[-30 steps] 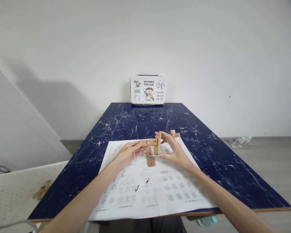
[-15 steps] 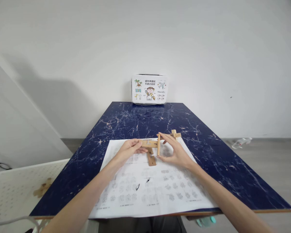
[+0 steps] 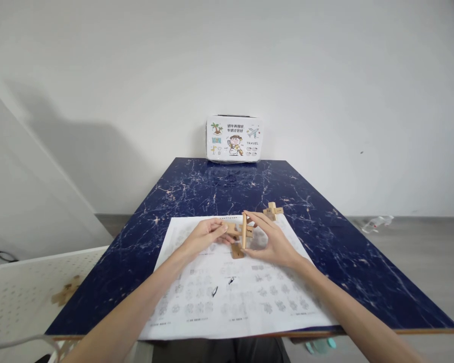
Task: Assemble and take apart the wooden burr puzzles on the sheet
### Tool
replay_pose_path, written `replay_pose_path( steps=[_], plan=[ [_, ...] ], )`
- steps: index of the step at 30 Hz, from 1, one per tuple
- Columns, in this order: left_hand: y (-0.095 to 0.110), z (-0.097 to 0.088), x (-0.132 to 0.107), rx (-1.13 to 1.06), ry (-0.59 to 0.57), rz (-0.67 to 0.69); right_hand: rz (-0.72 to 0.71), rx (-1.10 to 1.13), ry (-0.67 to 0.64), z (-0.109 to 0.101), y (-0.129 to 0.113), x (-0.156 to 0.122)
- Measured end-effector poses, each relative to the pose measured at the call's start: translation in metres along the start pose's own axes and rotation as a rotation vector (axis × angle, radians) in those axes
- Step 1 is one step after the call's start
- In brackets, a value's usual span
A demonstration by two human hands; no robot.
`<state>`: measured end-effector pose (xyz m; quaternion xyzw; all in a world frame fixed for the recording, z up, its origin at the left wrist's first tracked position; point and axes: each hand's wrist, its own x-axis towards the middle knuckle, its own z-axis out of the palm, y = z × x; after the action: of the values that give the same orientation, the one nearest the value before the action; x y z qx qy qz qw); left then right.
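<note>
My left hand pinches the left end of a horizontal notched wooden bar. My right hand grips an upright wooden bar that crosses the horizontal one, so the two pieces form a cross just above a white instruction sheet. A third wooden bar lies flat on the sheet under the held pieces. A small assembled wooden cross rests on the table at the sheet's far right corner.
The sheet covers the near half of a dark blue marbled table. A white illustrated box stands at the table's far edge against the wall. A white perforated surface with a wooden piece sits low at the left.
Both hands have lowered the two crossed bars toward the sheet. The upright bar has turned edge-on and sits further along the horizontal bar, closer to my left hand.
</note>
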<state>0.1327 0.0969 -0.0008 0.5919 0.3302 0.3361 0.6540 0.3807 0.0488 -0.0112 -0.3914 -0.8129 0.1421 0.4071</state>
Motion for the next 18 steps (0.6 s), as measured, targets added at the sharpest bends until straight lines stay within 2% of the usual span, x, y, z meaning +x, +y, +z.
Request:
replay_pose_path(
  steps=[9,13,18],
  plan=[
    [-0.003,0.002,0.001,-0.003,0.013,0.012,-0.013,-0.025,0.032,0.004,0.004,-0.004],
    [-0.002,0.007,0.001,0.018,-0.024,0.009,-0.006,-0.008,0.040,0.009,0.000,-0.002],
    [0.004,0.012,0.002,0.136,-0.004,0.067,0.031,0.006,0.070,0.013,-0.003,-0.001]
  ],
)
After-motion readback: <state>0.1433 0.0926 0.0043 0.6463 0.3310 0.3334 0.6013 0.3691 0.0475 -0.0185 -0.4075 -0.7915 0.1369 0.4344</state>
